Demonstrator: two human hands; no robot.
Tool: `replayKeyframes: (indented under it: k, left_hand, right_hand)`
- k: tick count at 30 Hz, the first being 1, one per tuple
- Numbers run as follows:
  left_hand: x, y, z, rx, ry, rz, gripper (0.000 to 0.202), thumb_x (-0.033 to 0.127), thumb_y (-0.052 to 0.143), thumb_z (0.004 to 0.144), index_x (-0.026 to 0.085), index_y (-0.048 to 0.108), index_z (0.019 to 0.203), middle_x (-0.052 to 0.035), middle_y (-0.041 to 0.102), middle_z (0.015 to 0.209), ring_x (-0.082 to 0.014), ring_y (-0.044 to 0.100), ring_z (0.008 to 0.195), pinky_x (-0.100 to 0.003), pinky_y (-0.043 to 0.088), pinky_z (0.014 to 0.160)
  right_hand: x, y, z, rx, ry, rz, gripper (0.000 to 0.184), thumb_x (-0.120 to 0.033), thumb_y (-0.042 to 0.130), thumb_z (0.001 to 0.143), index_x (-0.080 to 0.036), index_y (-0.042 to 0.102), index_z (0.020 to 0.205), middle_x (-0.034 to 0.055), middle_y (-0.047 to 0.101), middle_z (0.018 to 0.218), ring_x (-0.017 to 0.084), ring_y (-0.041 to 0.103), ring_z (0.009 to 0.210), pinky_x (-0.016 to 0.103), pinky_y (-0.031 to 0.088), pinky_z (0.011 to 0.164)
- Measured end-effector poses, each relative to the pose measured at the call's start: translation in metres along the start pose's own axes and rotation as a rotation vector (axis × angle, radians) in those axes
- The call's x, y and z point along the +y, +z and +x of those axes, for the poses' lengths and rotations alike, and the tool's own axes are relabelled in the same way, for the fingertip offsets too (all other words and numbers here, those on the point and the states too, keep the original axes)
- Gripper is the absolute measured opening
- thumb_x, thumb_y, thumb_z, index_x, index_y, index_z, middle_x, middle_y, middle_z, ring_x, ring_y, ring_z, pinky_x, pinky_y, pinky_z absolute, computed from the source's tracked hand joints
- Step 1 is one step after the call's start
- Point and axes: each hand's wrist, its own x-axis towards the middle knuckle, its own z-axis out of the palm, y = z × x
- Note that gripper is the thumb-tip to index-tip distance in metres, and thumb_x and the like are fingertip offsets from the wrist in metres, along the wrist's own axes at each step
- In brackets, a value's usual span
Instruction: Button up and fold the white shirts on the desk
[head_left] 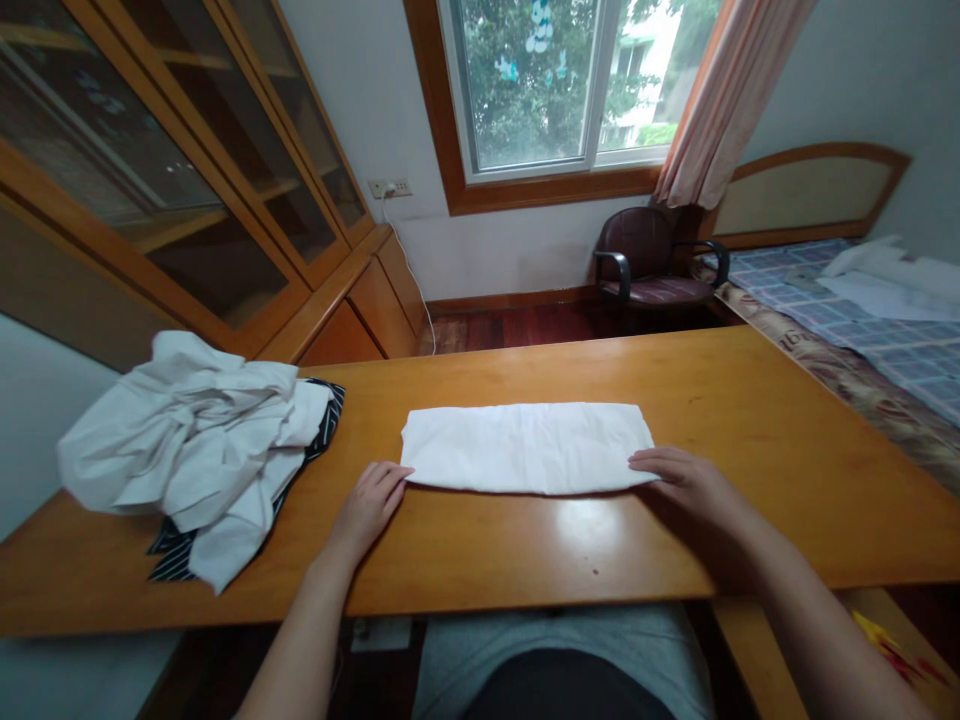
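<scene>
A white cloth [525, 447], folded into a long flat rectangle, lies across the middle of the wooden table [750, 430]. My left hand [369, 503] rests on the table at the cloth's near left corner, fingertips touching its edge, fingers stretched out and flat. My right hand [686, 482] lies palm down at the near right corner, its fingers flat on the cloth's edge. Neither hand grips anything.
A crumpled heap of white cloths [195, 440] sits on a dark striped fabric [176, 555] at the table's left end. Glass-door wooden cabinets [225, 180] stand at the left. A dark armchair [652, 265] and a bed [877, 330] are beyond the table under a window.
</scene>
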Motion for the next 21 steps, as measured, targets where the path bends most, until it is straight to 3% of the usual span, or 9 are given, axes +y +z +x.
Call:
replayKeyframes:
  k: [5,8,11,16,18,21]
  left_hand:
    - [0.017,-0.037,0.001,0.136,-0.079,-0.081,0.022,0.032,0.049,0.097,0.02,0.067,0.103,-0.0065,0.067,0.096,-0.0215,0.062,0.093,-0.034,0.05,0.088]
    - [0.022,-0.06,0.01,0.263,-0.19,-0.18,0.023,0.038,0.055,0.094,0.02,0.068,0.097,-0.0062,0.067,0.096,-0.021,0.062,0.092,-0.032,0.051,0.085]
    - [0.021,-0.07,0.024,0.314,-0.388,-0.357,0.03,0.046,0.058,0.09,0.02,0.067,0.099,-0.0053,0.067,0.1,-0.0195,0.064,0.09,-0.028,0.053,0.078]
    - [0.003,-0.048,0.046,0.124,-0.606,-0.524,0.044,0.056,0.06,0.083,0.02,0.065,0.106,-0.0061,0.07,0.103,-0.022,0.067,0.092,-0.03,0.055,0.078]
    - [-0.005,-0.033,0.049,0.092,-0.618,-0.44,0.045,0.055,0.058,0.081,0.018,0.066,0.105,-0.0088,0.069,0.105,-0.0241,0.066,0.094,-0.035,0.055,0.084]
    - [-0.01,-0.015,0.046,0.111,-0.548,-0.265,0.044,0.05,0.055,0.083,0.016,0.068,0.108,-0.0116,0.065,0.111,-0.0254,0.065,0.097,-0.042,0.053,0.093]
  right_hand:
    - [-0.021,-0.021,0.005,0.102,0.183,0.113,0.022,-0.041,0.065,0.085,-0.025,0.078,0.091,0.0057,0.077,0.093,0.025,0.073,0.086,0.036,0.059,0.078]
    - [-0.028,-0.03,0.016,0.323,0.337,0.269,0.029,-0.047,0.075,0.076,-0.022,0.076,0.091,0.006,0.076,0.089,0.025,0.071,0.082,0.033,0.058,0.072]
    - [-0.029,-0.031,0.033,0.509,0.456,0.438,0.044,-0.05,0.08,0.071,-0.019,0.073,0.101,0.0065,0.074,0.092,0.021,0.068,0.076,0.029,0.055,0.062]
    - [-0.012,-0.011,0.059,0.419,0.533,0.358,0.062,-0.054,0.075,0.073,-0.02,0.064,0.125,0.0059,0.071,0.091,0.022,0.067,0.076,0.031,0.056,0.062]
    - [0.002,0.001,0.06,0.398,0.508,0.272,0.065,-0.056,0.072,0.074,-0.019,0.062,0.126,0.0106,0.069,0.102,0.027,0.068,0.086,0.039,0.059,0.07]
    - [0.021,0.018,0.051,0.327,0.356,0.09,0.06,-0.057,0.068,0.078,-0.021,0.061,0.126,0.016,0.063,0.123,0.033,0.065,0.108,0.049,0.056,0.089]
